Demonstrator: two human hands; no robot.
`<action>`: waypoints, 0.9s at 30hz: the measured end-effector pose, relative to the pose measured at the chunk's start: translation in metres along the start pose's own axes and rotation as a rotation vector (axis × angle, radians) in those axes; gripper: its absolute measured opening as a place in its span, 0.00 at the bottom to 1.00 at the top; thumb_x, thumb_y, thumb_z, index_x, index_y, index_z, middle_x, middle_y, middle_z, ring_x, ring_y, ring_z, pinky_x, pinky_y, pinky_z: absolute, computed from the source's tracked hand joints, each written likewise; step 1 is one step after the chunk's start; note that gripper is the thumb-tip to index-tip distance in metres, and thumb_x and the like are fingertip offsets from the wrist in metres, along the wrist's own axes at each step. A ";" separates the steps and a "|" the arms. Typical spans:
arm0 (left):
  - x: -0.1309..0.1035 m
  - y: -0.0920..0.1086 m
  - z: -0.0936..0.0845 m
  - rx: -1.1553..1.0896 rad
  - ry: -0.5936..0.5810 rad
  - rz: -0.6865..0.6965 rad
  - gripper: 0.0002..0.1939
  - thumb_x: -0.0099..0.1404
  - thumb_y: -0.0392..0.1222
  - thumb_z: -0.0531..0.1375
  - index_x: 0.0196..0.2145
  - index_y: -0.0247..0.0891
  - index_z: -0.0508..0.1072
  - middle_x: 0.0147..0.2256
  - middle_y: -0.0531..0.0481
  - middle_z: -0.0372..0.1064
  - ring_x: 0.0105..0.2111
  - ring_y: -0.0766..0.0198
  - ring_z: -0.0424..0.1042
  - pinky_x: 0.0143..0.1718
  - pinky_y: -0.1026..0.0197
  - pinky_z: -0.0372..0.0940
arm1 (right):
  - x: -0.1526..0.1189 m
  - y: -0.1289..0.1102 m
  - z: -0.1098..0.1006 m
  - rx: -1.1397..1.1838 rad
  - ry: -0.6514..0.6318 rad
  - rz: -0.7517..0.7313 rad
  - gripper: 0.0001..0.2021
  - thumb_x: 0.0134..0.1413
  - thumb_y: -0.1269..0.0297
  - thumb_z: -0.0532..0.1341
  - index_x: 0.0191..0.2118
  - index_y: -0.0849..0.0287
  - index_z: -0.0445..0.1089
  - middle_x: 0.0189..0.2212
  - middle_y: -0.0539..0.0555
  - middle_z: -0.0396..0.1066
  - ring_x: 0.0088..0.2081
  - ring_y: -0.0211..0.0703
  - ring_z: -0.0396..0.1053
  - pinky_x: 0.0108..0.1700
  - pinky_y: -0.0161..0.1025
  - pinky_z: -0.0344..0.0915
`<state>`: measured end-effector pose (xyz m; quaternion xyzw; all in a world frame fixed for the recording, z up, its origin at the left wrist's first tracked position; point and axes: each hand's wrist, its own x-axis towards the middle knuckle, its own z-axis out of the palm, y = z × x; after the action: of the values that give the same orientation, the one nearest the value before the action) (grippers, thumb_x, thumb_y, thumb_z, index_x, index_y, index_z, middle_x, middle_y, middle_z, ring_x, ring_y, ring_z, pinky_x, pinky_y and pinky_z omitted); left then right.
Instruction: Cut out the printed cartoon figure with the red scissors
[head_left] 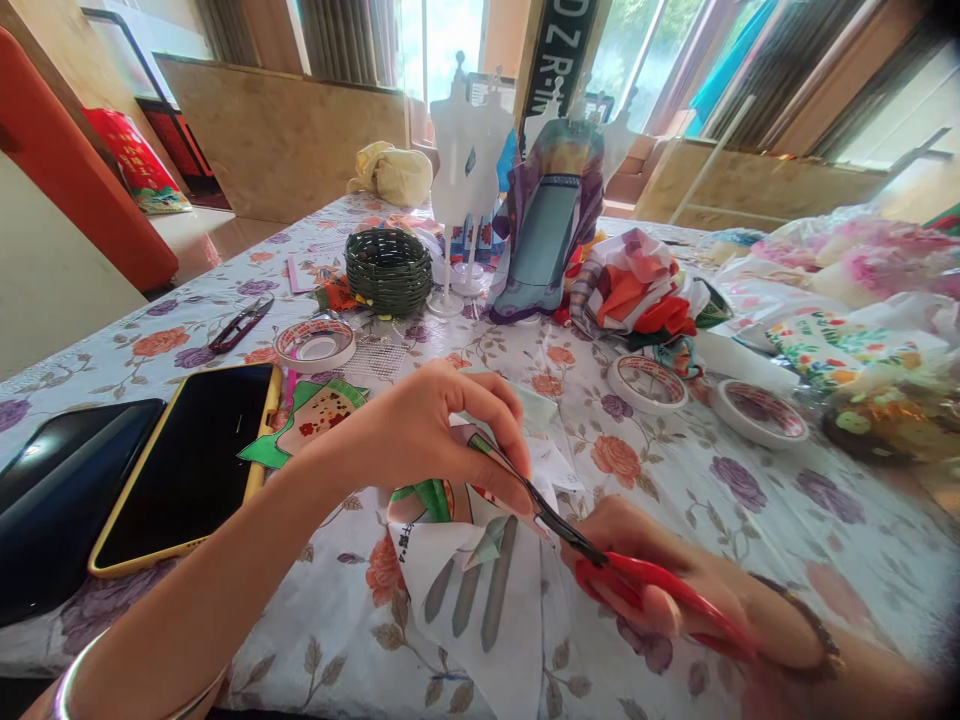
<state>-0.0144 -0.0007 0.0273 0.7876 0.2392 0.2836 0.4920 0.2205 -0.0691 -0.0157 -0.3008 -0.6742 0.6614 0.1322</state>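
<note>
Red-handled scissors point(660, 590) are in my right hand point(637, 560), its fingers wrapped round the handles. Their dark blades point up and left, to the fingers of my left hand point(450, 430). That hand is closed in a pinch over a small piece of fabric or paper, mostly hidden by the fingers. Below it lies a white sheet point(517, 670) with grey pointed strips and some print. Green-edged fabric point(427, 498) shows between the sheet and my left hand. Another green-edged cloth piece point(322, 415) lies beside my left forearm.
Two phones point(187, 470) lie at the left. Beyond are snips point(241, 325), a tape roll point(315, 345) and a dark woven basket point(388, 272). White mannequins point(454, 160), one draped in a blue-purple garment point(544, 240), stand at the back. Two more tape rolls and bagged materials are at the right.
</note>
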 end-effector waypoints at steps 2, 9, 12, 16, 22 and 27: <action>0.000 0.000 0.000 -0.003 -0.006 -0.005 0.06 0.47 0.35 0.73 0.23 0.39 0.80 0.25 0.53 0.74 0.34 0.63 0.70 0.41 0.59 0.64 | 0.002 0.000 -0.004 0.003 -0.045 0.013 0.32 0.49 0.30 0.56 0.21 0.56 0.49 0.18 0.42 0.45 0.18 0.28 0.45 0.16 0.27 0.52; 0.001 0.001 0.000 0.003 -0.005 -0.034 0.06 0.47 0.35 0.73 0.23 0.40 0.80 0.24 0.53 0.73 0.36 0.63 0.70 0.41 0.60 0.64 | 0.004 0.006 -0.005 0.030 -0.032 -0.027 0.31 0.49 0.34 0.59 0.20 0.57 0.49 0.17 0.43 0.46 0.19 0.28 0.42 0.16 0.27 0.40; 0.000 0.001 0.000 -0.011 -0.012 -0.041 0.06 0.47 0.35 0.73 0.23 0.41 0.81 0.24 0.53 0.73 0.37 0.62 0.70 0.41 0.60 0.64 | 0.003 0.007 -0.006 0.014 -0.046 -0.040 0.31 0.48 0.32 0.57 0.20 0.57 0.50 0.16 0.43 0.46 0.18 0.28 0.43 0.16 0.27 0.41; -0.001 0.001 0.000 -0.025 -0.017 -0.043 0.06 0.46 0.35 0.74 0.23 0.41 0.81 0.24 0.53 0.73 0.36 0.63 0.70 0.41 0.60 0.64 | 0.003 0.001 -0.008 -0.009 -0.063 0.031 0.32 0.49 0.30 0.55 0.20 0.56 0.48 0.16 0.42 0.45 0.19 0.28 0.42 0.17 0.28 0.42; 0.000 -0.002 0.000 -0.003 -0.036 -0.045 0.06 0.47 0.38 0.74 0.24 0.41 0.81 0.25 0.52 0.74 0.37 0.61 0.71 0.41 0.59 0.65 | 0.001 0.002 0.002 -0.052 0.043 -0.048 0.32 0.51 0.31 0.53 0.20 0.57 0.49 0.17 0.43 0.44 0.20 0.29 0.42 0.18 0.30 0.43; 0.000 -0.004 0.000 0.017 -0.055 -0.053 0.05 0.47 0.39 0.73 0.24 0.41 0.81 0.25 0.52 0.74 0.35 0.62 0.71 0.41 0.59 0.66 | -0.004 -0.001 0.010 0.046 0.135 0.034 0.31 0.48 0.31 0.57 0.23 0.55 0.48 0.20 0.43 0.42 0.19 0.30 0.47 0.18 0.28 0.56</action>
<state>-0.0146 0.0010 0.0232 0.7926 0.2486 0.2466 0.4992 0.2179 -0.0796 -0.0147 -0.3530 -0.6433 0.6570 0.1732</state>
